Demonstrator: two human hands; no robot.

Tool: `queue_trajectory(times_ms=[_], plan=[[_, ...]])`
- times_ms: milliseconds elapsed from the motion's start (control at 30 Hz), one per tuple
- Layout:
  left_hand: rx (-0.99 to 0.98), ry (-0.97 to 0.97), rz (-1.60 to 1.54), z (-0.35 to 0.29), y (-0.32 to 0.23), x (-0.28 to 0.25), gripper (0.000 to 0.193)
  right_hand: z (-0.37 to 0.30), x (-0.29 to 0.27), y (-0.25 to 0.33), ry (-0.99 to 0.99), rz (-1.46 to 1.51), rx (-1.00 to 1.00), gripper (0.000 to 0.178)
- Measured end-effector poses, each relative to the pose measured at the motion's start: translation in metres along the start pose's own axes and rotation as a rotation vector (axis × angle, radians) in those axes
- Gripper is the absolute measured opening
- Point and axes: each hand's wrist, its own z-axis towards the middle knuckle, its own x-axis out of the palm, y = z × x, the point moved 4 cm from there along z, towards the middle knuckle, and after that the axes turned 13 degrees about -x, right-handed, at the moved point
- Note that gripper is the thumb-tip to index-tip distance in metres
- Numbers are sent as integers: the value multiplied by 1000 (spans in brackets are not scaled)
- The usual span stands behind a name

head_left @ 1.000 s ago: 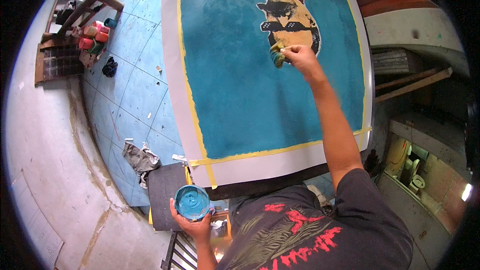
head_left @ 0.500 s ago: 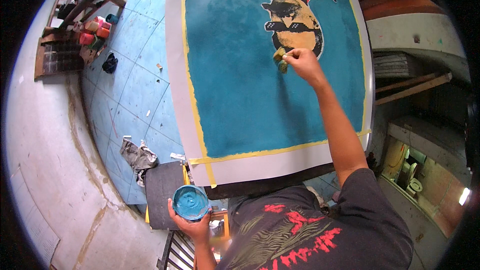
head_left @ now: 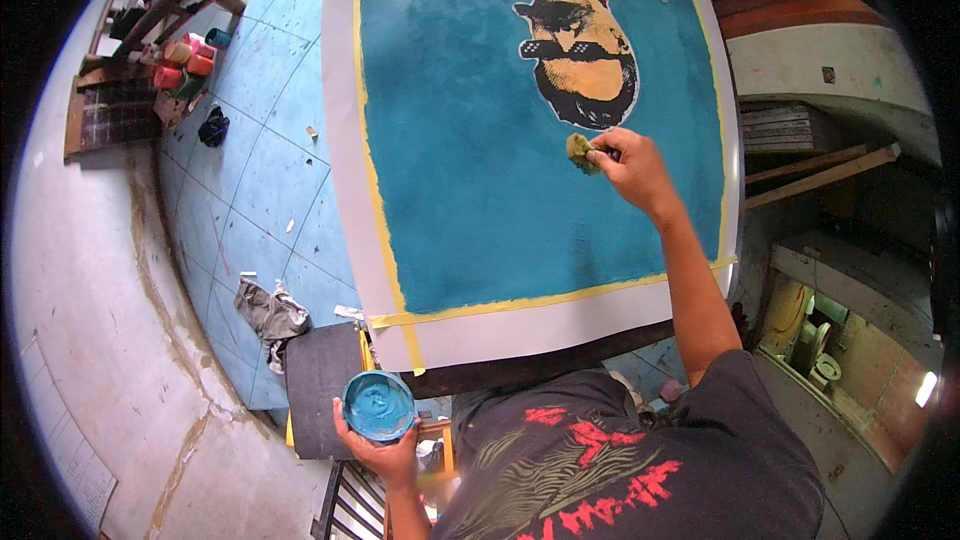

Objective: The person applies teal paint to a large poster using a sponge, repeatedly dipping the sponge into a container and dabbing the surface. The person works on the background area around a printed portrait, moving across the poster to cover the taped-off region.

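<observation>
Large painting (head_left: 470, 225), bowl (head_left: 380, 435) of blue paint, small sponge (head_left: 578, 149)

The painting fills the upper middle of the frame, deep blue inside yellow tape (head_left: 470, 311) and a white margin, with an upside-down figure at its top. Blue floor tiles (head_left: 265, 145) run down its left side. A dark T-shirt (head_left: 610, 455) covers the lower middle. At lower left lies a dark board (head_left: 318, 390), with a crumpled grey cloth (head_left: 270, 310) just above it.

The right hand (head_left: 637, 166), right of centre, has thumb and fingers pinched on the sponge, just below the figure's head; whether the sponge touches the painting cannot be told. The left hand (head_left: 390, 455), bottom left of centre, has its fingers spread around the bowl, gripping it from below and the sides.
</observation>
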Motion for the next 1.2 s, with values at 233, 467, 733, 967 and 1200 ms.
queue_trajectory(times_ms=[233, 467, 733, 967, 1200], plan=[[42, 3, 32, 0, -8, 7, 117, 12, 27, -19, -76, -230, -289, 12], [33, -6, 30, -9, -13, 12, 116, -8, 6, -30, 9, -128, -145, 10], [64, -9, 30, -15, -17, 21, 116, -13, 12, -38, 12, -110, -192, 11], [74, 16, -25, -26, -25, 26, 114, -47, 32, -36, -39, -191, -306, 7], [99, 7, -30, -33, -29, 34, 117, -40, 30, -25, -47, -263, -348, 7]])
